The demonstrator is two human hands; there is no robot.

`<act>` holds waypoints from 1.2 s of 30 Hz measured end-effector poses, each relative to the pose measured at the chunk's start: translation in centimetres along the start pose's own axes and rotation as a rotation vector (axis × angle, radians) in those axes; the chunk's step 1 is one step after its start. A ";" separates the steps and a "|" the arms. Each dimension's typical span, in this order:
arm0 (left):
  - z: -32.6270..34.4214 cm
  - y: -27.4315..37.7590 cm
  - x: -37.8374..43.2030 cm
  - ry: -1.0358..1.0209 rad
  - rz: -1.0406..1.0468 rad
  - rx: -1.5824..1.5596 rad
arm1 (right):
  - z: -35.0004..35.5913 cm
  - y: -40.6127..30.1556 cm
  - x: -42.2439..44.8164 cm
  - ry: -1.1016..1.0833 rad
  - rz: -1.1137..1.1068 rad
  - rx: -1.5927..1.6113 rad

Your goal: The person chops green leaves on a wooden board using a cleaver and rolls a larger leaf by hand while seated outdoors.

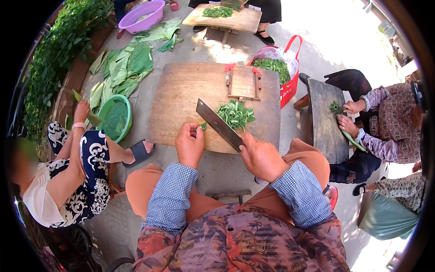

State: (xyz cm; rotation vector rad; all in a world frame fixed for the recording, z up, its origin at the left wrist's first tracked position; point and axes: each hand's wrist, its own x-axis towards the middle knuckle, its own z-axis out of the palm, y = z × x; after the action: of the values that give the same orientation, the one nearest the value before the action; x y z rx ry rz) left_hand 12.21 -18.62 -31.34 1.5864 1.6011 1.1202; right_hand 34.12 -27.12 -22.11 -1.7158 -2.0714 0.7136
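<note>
My right hand (261, 158) grips the handle of a cleaver (219, 125), whose broad blade slants up and left over the wooden board (183, 88). Just left of the blade, my left hand (191, 141) pinches a small piece of green leaf (203, 126) between thumb and fingers. A pile of cut green leaves (236, 115) lies on the board, right behind the blade. Farther back on the same board rests a small wooden frame (243, 82) with red bits at its two far corners.
A red bag (290, 89) of chopped greens stands behind the board. At left, a seated person handles leaves by a green basin (116, 117); large leaves (131, 64) cover the ground. A co-worker cuts greens on a board (324, 129) at right. A purple basin (142, 16) stands far back.
</note>
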 end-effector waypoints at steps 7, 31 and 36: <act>0.2 0.0 0.0 0.006 0.021 0.033 | -0.1 0.0 -0.4 -0.038 0.026 0.015; -0.3 0.8 -0.7 -0.033 0.348 0.227 | -1.6 0.0 0.3 -0.182 -0.037 0.016; -0.2 0.2 -0.7 -0.023 0.362 0.226 | -0.1 0.0 1.2 -0.170 -0.056 0.041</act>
State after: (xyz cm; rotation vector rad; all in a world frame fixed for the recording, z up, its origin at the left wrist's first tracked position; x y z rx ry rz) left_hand 12.16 -19.31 -31.19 2.0934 1.5046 1.1239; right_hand 33.91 -25.93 -22.12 -1.6179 -2.1916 0.9058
